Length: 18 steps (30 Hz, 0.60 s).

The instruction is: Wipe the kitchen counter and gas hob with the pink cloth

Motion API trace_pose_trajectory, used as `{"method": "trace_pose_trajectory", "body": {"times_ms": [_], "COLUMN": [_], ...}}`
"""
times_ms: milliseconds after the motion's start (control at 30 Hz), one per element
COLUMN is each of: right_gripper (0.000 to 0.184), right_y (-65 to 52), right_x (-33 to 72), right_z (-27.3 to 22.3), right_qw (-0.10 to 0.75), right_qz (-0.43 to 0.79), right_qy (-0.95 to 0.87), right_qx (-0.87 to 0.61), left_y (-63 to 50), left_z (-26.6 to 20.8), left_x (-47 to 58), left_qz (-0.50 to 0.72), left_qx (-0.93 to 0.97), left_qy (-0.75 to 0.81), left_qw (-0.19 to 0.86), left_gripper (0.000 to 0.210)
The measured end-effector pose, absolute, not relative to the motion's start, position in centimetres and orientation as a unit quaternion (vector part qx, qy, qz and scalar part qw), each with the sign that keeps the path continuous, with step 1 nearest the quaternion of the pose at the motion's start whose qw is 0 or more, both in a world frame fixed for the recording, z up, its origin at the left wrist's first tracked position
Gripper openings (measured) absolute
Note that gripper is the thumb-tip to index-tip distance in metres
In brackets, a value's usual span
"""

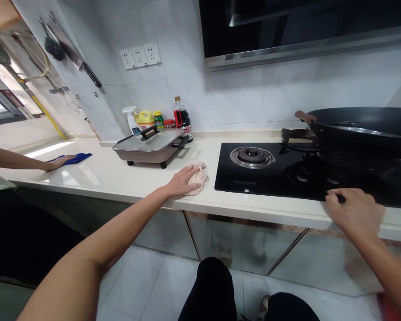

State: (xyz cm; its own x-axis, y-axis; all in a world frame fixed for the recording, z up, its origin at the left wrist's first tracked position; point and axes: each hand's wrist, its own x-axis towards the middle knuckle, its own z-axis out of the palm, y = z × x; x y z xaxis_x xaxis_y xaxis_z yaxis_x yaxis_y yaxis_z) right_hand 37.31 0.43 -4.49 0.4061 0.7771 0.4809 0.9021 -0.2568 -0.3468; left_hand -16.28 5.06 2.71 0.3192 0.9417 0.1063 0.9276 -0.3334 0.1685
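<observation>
My left hand (pixel 183 182) presses down on a crumpled pale pink cloth (pixel 198 179) on the white countertop (pixel 147 183), just left of the black gas cooktop (pixel 247 180). Its fingers lie over the cloth and grip it. At the cooktop's front edge, my right hand (pixel 356 211) is curled into a loose fist, and a dark gap shows between thumb and forefinger. Nothing shows in it. Nearest to the cloth on the cooktop is a bare round burner (pixel 253 157).
A lidded electric pan (pixel 147 147) stands left of the cloth, before bottles including a dark sauce bottle (pixel 182 120). A black wok (pixel 364 129) covers the right burner. Far left, another person's hand (pixel 58 163) rests on a blue cloth (pixel 78 158). A range hood (pixel 287 31) overhangs.
</observation>
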Motion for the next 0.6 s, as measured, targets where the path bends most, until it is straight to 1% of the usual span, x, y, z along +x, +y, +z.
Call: {"method": "trace_pose_trajectory", "body": {"times_ms": [133, 233, 300, 367, 500, 600], "right_gripper": [0.036, 0.037, 0.036, 0.034, 0.030, 0.028], "right_y": [0.6, 0.6, 0.5, 0.6, 0.5, 0.3], "right_x": [37.6, 37.7, 37.7, 37.7, 37.5, 37.2], "right_z": [-4.6, -4.6, -4.6, -4.6, -4.6, -4.3], "right_qw": [0.291, 0.302, 0.312, 0.319, 0.341, 0.350], "right_qz": [-0.115, -0.124, -0.128, -0.131, -0.134, -0.131], "right_qy": [-0.543, -0.545, -0.544, -0.543, -0.546, -0.546], "right_qx": [-0.779, -0.772, -0.769, -0.765, -0.753, -0.750], "left_y": [10.4, 15.2, 17.9, 20.0, 21.9, 20.7], "left_z": [4.8, 5.7, 5.4, 4.7, 3.6, 3.5], "left_x": [-13.2, -10.4, -8.8, -7.6, -6.6, -5.8], "left_qz": [0.037, 0.013, 0.037, 0.085, 0.204, 0.229], "left_qx": [0.777, 0.761, 0.756, 0.743, 0.684, 0.683], "left_qy": [0.625, 0.648, 0.653, 0.664, 0.696, 0.685], "left_qw": [0.064, 0.026, -0.009, -0.010, 0.071, 0.105], "left_gripper": [0.087, 0.083, 0.075, 0.066, 0.053, 0.047]}}
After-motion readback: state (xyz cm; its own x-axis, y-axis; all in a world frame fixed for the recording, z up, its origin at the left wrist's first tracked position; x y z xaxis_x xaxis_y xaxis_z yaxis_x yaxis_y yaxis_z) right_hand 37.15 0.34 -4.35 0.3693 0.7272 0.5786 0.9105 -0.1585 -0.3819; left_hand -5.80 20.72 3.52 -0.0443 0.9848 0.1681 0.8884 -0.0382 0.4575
